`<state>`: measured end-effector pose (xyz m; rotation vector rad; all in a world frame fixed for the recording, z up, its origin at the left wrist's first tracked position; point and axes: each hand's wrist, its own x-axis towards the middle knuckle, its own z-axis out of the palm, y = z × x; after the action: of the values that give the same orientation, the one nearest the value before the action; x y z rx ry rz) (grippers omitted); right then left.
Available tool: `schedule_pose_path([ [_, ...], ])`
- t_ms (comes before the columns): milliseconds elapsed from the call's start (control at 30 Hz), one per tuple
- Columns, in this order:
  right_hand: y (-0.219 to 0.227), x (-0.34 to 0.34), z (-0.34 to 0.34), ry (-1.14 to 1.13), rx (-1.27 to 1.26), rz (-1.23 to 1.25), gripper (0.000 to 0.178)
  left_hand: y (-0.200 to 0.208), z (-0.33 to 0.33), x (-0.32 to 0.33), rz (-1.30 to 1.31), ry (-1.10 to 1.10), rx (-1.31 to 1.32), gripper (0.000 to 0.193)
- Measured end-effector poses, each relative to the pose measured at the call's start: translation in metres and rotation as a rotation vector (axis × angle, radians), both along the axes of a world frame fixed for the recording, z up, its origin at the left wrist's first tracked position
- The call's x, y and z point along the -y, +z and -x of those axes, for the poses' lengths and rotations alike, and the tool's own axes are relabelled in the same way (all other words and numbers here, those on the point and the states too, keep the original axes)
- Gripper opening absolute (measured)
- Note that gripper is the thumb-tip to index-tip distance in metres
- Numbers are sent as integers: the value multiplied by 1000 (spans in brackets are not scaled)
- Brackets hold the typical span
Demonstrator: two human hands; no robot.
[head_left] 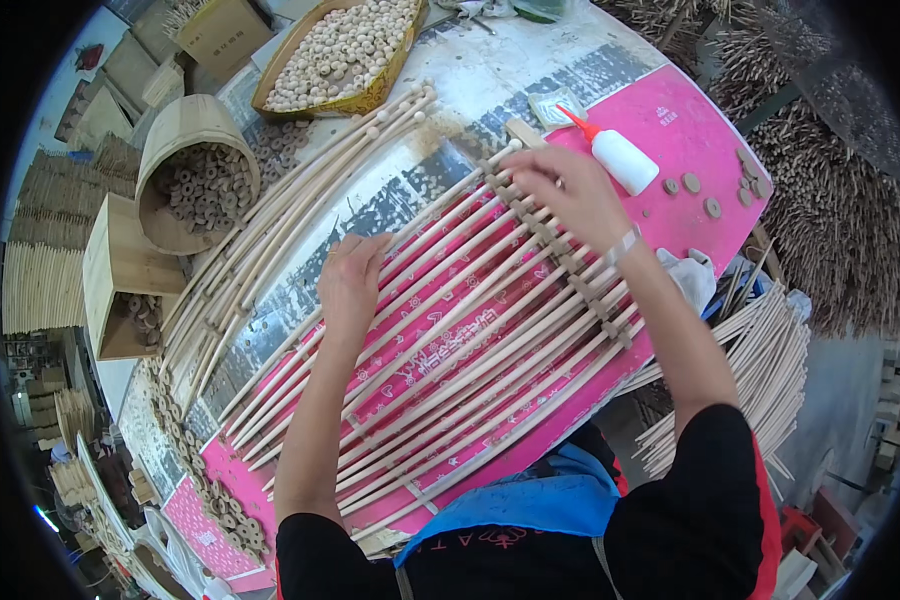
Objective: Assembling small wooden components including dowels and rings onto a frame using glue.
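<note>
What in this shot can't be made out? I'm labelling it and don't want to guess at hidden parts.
Head view:
- Right hand fingertips: curled over the crossbar; what they pinch is hidden.
- Left hand palm: turned down on the thin sticks; contact underneath is unseen.
- Glue bottle: fill level too small to tell.
- Wooden bucket: its rings are blurred together.

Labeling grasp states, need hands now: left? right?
Left hand: open, flat on the bamboo sticks.
Right hand: fingers curled at the crosspiece; grip cannot be told.
</note>
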<state>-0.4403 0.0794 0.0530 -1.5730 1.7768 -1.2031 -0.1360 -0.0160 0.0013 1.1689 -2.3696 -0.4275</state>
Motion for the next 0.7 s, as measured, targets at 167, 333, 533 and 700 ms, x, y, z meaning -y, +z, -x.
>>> schedule_pose_path([
  [167, -32, 73, 40, 137, -539, -146, 25, -5, 0, 3, 41, -40, -2, 20],
  [333, -42, 90, 39, 246, -669, -207, 26, -4, -2, 5, -15, -24, -24, 20],
  [533, -49, 97, 41, 284, -611, -161, 19, -4, 0, 10, -47, -30, -43, 19],
  [700, -55, 98, 42, 312, -554, -116, 19, -11, -5, 13, -65, -51, -58, 18],
])
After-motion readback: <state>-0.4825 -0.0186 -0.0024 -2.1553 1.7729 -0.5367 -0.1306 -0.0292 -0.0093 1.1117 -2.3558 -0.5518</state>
